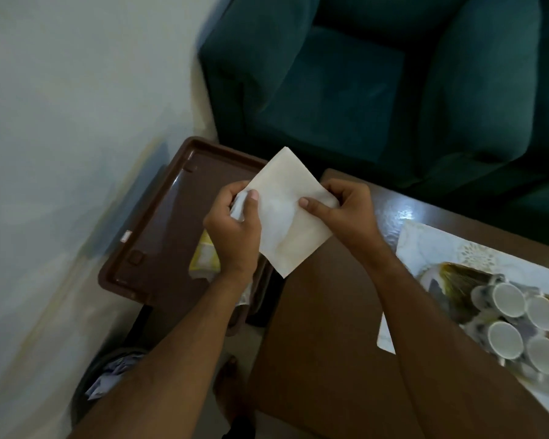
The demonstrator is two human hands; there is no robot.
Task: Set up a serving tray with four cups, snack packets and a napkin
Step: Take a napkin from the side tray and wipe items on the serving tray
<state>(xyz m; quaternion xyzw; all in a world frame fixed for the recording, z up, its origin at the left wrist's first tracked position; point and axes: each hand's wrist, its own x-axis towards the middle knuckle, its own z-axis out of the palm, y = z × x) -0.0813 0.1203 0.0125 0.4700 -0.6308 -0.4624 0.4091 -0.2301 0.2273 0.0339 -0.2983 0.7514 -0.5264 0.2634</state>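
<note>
the napkin [290, 213] is stretched between both hands above the brown tray [159, 217]. the left hand [235, 226] pinches its 9 o'clock edge, the right hand [346, 210] its 3 o'clock edge. four cups [520, 327] sit at 4 o'clock.

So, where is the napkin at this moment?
In the head view the napkin is at the centre, held in the air between the left hand and right hand, above the brown tray's right edge.

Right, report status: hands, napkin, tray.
Left hand and right hand both pinching napkin, held above tray. Four cups off tray, on table. Nothing blocking.
</note>
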